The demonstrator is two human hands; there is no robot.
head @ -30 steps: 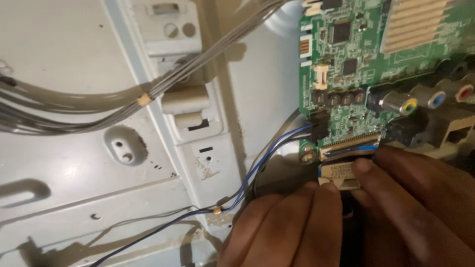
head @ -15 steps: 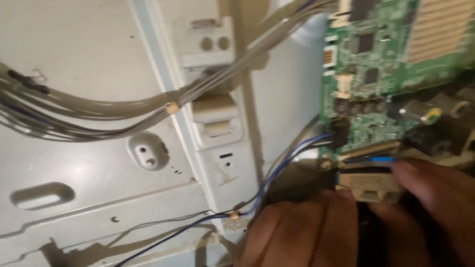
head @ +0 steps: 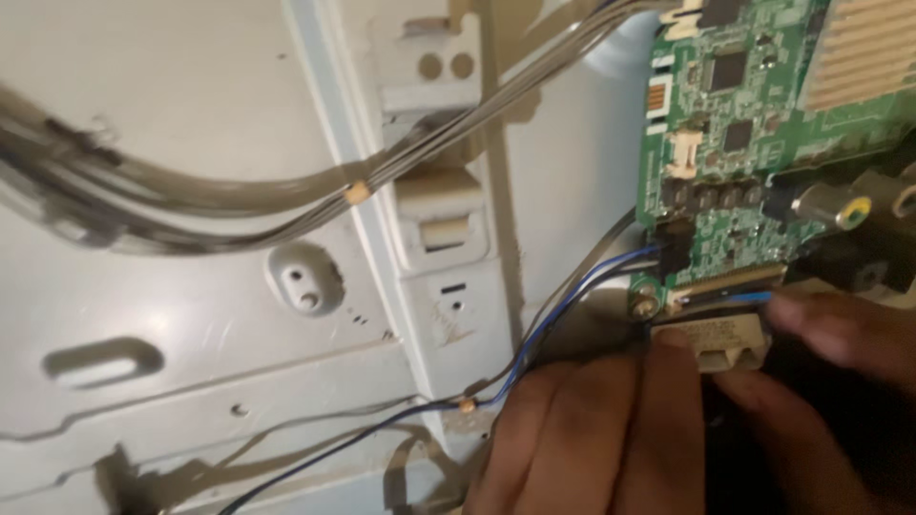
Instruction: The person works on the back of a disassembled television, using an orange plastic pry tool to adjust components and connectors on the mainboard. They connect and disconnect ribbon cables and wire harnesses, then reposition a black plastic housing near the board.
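Note:
A green circuit board (head: 763, 124) sits at the upper right on a pale metal chassis (head: 191, 315). At the board's lower edge is a long flat connector (head: 730, 284) with a blue strip. Just below it is the beige end of a flat cable (head: 720, 343). My left hand (head: 592, 434) comes up from the bottom, and its fingertips press on the left side of that cable end. From the right, my right hand (head: 840, 348) pinches the same cable end, with one fingertip at the blue strip. The cable below is hidden by my hands.
A grey wire bundle (head: 286, 195) with a tan tie runs from the left up to the board's top. Blue and black wires (head: 563, 305) lead from a black plug on the board down to the lower left. A silver screw (head: 646, 305) sits at the board's corner. Yellow jack (head: 840, 208) at right.
The view has shifted, so the board and chassis now sit further right in the picture. Both hands stay on the flat cable end at the connector, with the fingers slightly regripped.

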